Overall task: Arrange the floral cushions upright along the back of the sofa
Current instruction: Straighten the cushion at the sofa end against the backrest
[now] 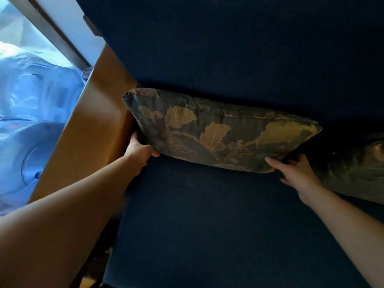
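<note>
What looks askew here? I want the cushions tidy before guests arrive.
The floral cushion held by the left hand and right hand sits tilted, its left end higher, not yet squared against the sofa back. A second cushion at right looks slumped lower on the seat.

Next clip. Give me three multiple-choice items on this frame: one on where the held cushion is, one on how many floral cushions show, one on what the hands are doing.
1. Where is the held cushion?
A. Against the sofa back, by the wooden side panel
B. On the floor
C. On the windowsill

2. How many floral cushions show?
A. One
B. Two
C. Four

3. What are the hands doing?
A. Both hanging free
B. Each gripping a lower corner
C. Both on the window frame

Key: 1 A, the held cushion leans on the sofa back beside the wooden side panel. 2 B, a second cushion shows at right. 3 B, left hand and right hand hold its corners.
</note>
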